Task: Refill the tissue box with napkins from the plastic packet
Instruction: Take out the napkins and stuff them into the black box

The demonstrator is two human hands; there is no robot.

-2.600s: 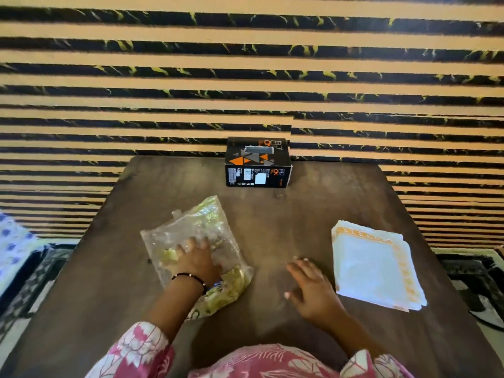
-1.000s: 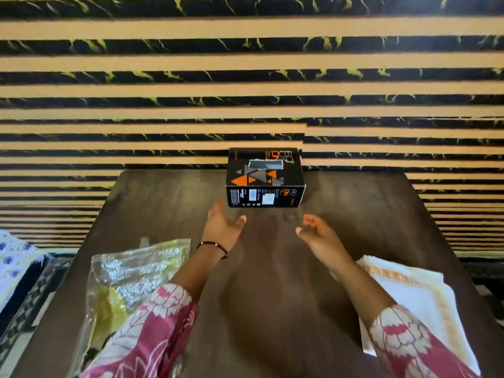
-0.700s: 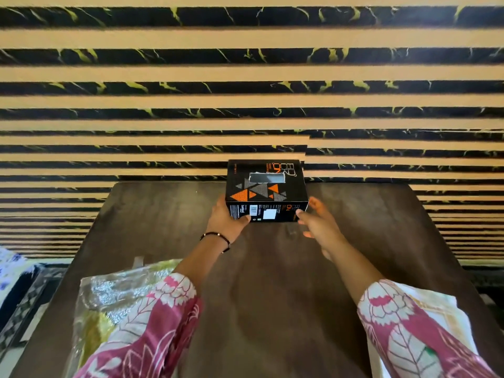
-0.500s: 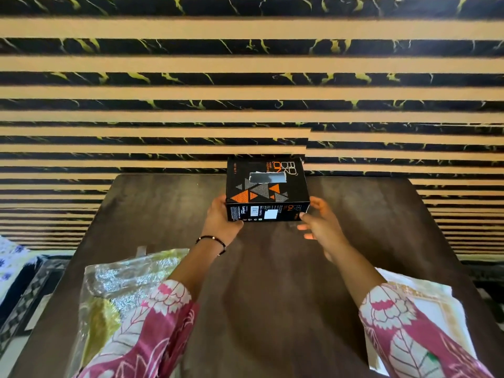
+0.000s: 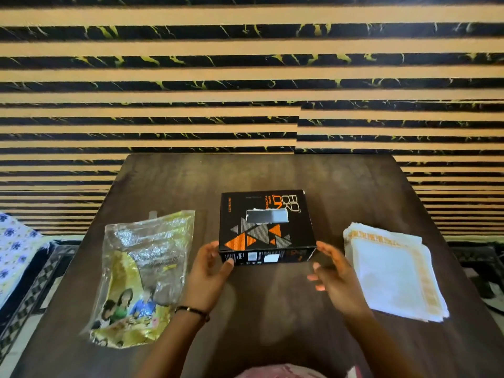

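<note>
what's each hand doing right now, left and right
Left hand: holding the tissue box at its near left corner, thumb on the front face.
Right hand: open, fingers relaxed beside the box's near right corner; contact cannot be told.

Dark table (image 5: 341, 186), striped wall (image 5: 245, 77)

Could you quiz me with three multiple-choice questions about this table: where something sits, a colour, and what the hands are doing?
1. Where do the napkins lie?
A. right of the box
B. inside the packet
C. on the box

2. What colour are the box's triangles?
A. blue and white
B. orange and grey
C. green and red

3. What does the left hand do?
A. holds the box's near corner
B. lifts the packet
C. rests on the napkins

Answers: 1 A, the stack lies on the table right of the box. 2 B, orange and grey print. 3 A, the thumb presses its front face.
</note>
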